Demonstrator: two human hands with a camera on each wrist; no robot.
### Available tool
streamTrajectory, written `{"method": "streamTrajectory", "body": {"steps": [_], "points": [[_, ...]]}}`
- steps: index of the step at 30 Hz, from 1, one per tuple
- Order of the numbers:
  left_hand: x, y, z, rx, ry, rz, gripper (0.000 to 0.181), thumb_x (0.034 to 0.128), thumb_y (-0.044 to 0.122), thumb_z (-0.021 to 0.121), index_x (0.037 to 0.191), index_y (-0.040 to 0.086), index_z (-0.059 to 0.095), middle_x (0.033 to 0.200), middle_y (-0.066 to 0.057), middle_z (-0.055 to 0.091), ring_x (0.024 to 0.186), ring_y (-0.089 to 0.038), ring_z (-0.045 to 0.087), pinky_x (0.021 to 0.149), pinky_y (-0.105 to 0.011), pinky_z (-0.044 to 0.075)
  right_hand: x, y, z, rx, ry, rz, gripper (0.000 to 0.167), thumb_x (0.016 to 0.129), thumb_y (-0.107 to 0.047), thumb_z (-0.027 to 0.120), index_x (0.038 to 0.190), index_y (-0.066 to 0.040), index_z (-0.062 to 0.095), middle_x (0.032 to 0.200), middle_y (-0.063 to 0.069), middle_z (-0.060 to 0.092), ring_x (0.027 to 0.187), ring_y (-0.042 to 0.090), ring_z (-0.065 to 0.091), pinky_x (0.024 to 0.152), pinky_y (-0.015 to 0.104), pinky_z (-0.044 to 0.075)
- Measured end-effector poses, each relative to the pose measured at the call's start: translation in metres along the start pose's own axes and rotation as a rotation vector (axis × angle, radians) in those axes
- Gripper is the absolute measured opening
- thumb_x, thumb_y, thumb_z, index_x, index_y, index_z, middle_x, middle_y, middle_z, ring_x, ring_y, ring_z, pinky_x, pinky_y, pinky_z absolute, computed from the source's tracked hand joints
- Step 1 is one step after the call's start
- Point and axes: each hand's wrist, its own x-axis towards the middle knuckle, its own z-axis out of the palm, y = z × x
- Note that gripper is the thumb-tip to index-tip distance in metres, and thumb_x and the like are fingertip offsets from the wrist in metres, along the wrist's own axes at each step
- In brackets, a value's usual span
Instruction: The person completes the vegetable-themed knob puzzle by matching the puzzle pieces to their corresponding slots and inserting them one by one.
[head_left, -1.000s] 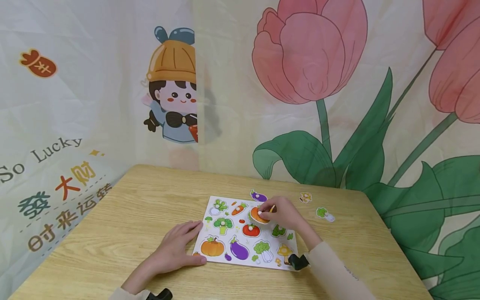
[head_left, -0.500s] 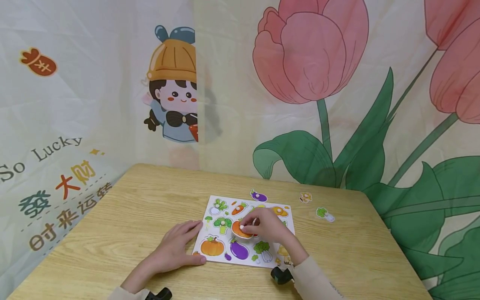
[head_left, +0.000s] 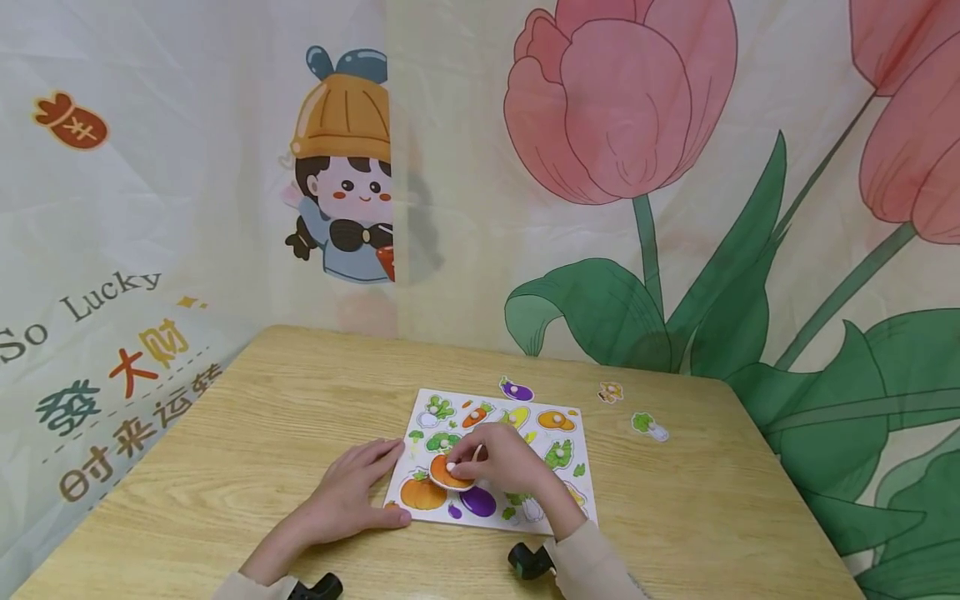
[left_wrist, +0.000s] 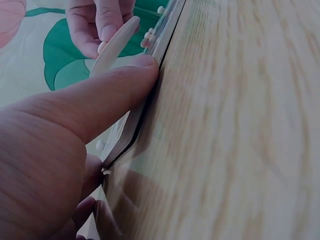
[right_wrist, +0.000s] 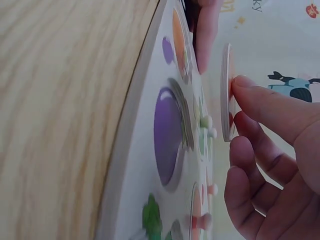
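Observation:
My right hand (head_left: 506,458) pinches an orange pumpkin puzzle piece (head_left: 442,475) by its small white knob. In the head view the piece overlaps the printed pumpkin (head_left: 422,495) at the front left of the white vegetable puzzle board (head_left: 495,523). The right wrist view shows the piece (right_wrist: 226,95) tilted on edge, apart from the board. My left hand (head_left: 352,496) lies at the board's left side, its thumb (left_wrist: 120,90) on the rim at the front corner and its fingertips touching the left edge. Part of the board is hidden behind my right hand.
Beyond the board lies an eggplant piece (head_left: 517,389). Farther right on the wooden table (head_left: 675,500) are a mushroom piece (head_left: 611,392) and a bok choy piece (head_left: 649,426). Several knobbed pieces, such as the carrot (head_left: 476,416), sit in the board.
My right hand has carried the pumpkin piece from the board's back right toward its front left, over the printed pumpkin. The left hand has stayed at the board's edge.

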Motion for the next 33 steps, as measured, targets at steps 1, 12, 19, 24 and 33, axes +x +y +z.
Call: {"method": "streamTrajectory", "body": {"steps": [1,12,19,24,33], "points": [[0.0,0.0,0.0,0.001,0.001,0.001,0.11,0.0801,0.071,0.081,0.161,0.005,0.045,0.165,-0.018,0.044,0.153,-0.047,0.033,0.119,-0.073,0.022,0.001,-0.001,0.001,-0.001,-0.001,-0.006,0.005,0.096,-0.021,0.082,0.1,-0.022,0.085,0.085,-0.018,0.072,0.066,0.007,0.055,0.06,0.018,0.045],[0.002,0.003,0.0,0.012,0.01,0.01,0.11,0.0795,0.069,0.083,0.16,0.004,0.046,0.164,-0.017,0.045,0.152,-0.046,0.034,0.119,-0.073,0.023,0.009,-0.005,0.016,-0.031,-0.013,-0.013,0.005,0.096,-0.024,0.082,0.098,-0.021,0.085,0.084,-0.018,0.071,0.069,0.001,0.057,0.065,0.018,0.048],[0.001,0.002,-0.001,0.02,0.011,0.013,0.11,0.0797,0.07,0.082,0.16,0.003,0.047,0.163,-0.019,0.045,0.152,-0.046,0.035,0.118,-0.074,0.024,0.011,-0.006,0.025,-0.079,-0.029,-0.032,0.007,0.097,-0.027,0.081,0.096,-0.02,0.084,0.084,-0.02,0.07,0.071,-0.003,0.056,0.068,0.017,0.047],[0.0,0.001,0.0,0.017,0.015,0.021,0.11,0.0801,0.07,0.082,0.16,0.003,0.047,0.163,-0.019,0.045,0.151,-0.047,0.035,0.117,-0.074,0.024,0.013,-0.007,0.03,-0.086,-0.034,-0.026,0.008,0.097,-0.027,0.081,0.097,-0.02,0.084,0.084,-0.02,0.07,0.069,-0.003,0.056,0.066,0.017,0.047],[0.0,-0.003,0.002,0.008,0.024,0.044,0.107,0.0809,0.068,0.082,0.159,0.003,0.048,0.163,-0.019,0.046,0.151,-0.048,0.035,0.117,-0.074,0.024,0.012,-0.015,0.032,-0.081,-0.019,-0.009,0.007,0.097,-0.026,0.081,0.097,-0.019,0.085,0.084,-0.02,0.072,0.07,-0.004,0.056,0.067,0.016,0.047]]}}
